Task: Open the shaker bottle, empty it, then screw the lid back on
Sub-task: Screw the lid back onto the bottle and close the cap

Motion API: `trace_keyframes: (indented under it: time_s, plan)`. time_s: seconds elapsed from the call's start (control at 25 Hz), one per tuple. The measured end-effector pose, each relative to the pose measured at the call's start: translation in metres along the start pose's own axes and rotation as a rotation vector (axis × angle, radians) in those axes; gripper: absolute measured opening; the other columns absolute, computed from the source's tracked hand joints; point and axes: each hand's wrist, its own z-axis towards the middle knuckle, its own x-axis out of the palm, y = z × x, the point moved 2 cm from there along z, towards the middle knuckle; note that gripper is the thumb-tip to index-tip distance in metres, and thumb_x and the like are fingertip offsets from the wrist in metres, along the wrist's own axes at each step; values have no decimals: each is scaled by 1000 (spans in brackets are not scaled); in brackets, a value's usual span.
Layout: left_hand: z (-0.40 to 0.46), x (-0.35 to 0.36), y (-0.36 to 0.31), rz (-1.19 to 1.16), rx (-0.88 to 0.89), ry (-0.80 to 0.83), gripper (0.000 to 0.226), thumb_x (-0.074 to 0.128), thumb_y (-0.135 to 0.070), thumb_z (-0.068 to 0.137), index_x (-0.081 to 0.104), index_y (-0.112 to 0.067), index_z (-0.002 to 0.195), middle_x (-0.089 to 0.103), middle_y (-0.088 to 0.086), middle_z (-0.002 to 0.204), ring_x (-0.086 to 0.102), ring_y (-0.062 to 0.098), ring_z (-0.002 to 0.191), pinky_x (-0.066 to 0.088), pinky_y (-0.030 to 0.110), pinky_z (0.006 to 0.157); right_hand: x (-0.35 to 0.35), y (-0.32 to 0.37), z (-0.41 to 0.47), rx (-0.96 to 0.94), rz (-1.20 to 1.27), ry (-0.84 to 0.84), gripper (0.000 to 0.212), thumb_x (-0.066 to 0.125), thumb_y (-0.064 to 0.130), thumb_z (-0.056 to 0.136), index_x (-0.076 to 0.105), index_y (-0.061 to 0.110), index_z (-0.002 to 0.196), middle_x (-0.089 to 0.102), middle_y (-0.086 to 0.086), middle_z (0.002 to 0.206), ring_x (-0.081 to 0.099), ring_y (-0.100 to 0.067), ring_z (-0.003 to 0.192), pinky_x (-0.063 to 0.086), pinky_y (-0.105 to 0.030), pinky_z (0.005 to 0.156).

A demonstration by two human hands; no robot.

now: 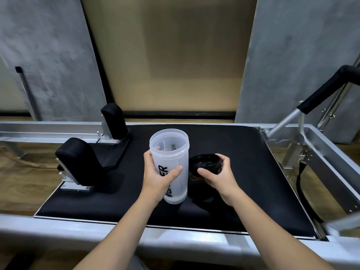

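Shaker bottle [171,166] — a tall, frosted translucent plastic cylinder with its mouth open and no lid on it — stands upright near the middle of a black padded platform [243,152] framed in grey metal. The left hand [157,180] is wrapped around the bottle's lower half, thumb across the front and fingers behind, showing faintly through the wall. Just to the bottle's right, the right hand [218,178] grips a round black plastic lid [206,164] by its rim, thumb on the near edge and fingers curled over the far side; the lid is tilted, its hollow underside facing the camera. Whether the lid touches the padding cannot be told.

Bare padding stretches to the right of the hands and behind them, up to the platform's far edge. To the left, two black cushioned shoulder rests [81,160] on metal brackets stand well apart from the bottle. A black-sleeved metal bar [327,90] rises at the right corner.

Black lettering runs vertically up the bottle, partly hidden by the thumb — "ER" reads clearly above it, "ON" near the base. Fainter letters, "HT", show through from the far wall.
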Motion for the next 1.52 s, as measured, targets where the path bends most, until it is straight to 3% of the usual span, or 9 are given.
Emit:
trace_keyframes:
  time_s: [0.28,0.52,0.64,0.8,1.0,1.16,1.32,1.44,1.52]
  plan:
    - [-1,6,-4,-5,-8,9,80,89,-46,60,45,-40,127,60,-7,131,64,-10,112,53,10,86,16,46,5,-47,462,13,79,89,34,57,52,31,128,56,-12,144,65,-32,122,55,-56,101]
    - [-1,31,-6,-59,-33,22,77,88,-46,61,47,-35,125,62,-6,127,66,-9,108,55,15,87,-6,99,6,-146,360,81,110,98,36,49,43,26,144,62,-8,138,67,-27,110,52,-55,88]
    - [2,44,-6,-47,-38,66,77,89,-44,61,46,-36,124,62,-8,127,66,-9,109,55,15,88,-15,118,5,-222,282,91,93,90,32,56,49,31,139,71,6,117,68,-22,106,55,-50,87]
    - [8,62,-6,0,-74,137,79,94,-38,66,45,-43,127,63,-11,131,65,-4,114,54,21,90,-19,136,5,-373,-33,95,76,88,40,62,59,39,132,64,3,135,62,-21,125,54,-47,101]
    - [10,82,-2,-1,-90,190,88,97,-40,66,45,-33,137,66,-4,134,67,9,122,59,40,100,-22,160,-1,-494,-565,191,91,85,45,69,47,39,151,51,11,142,48,3,132,36,-12,107]
    - [16,95,-5,16,-86,232,90,98,-40,67,44,-33,140,67,-5,133,69,14,123,59,51,104,-26,166,3,-452,-880,281,93,78,63,66,38,59,150,41,20,145,38,-5,140,34,-38,120]
    - [20,110,-9,55,-95,242,86,99,-34,71,45,-31,138,66,-17,127,66,0,121,58,34,100,-30,181,3,-421,-1101,302,91,78,56,74,33,61,152,44,19,136,35,-7,115,36,-36,110]
    - [18,124,-10,84,-111,258,79,96,-27,78,38,-34,132,57,-27,120,56,-26,107,49,7,83,-33,182,3,-391,-1180,286,91,77,54,78,29,59,155,44,16,137,34,-12,114,38,-39,108]
    - [18,131,-12,102,-138,245,82,94,-31,80,31,-41,131,51,-29,118,57,-22,104,48,7,76,-32,183,6,-359,-1184,239,91,75,58,79,27,57,156,45,11,139,36,-17,120,41,-41,105]
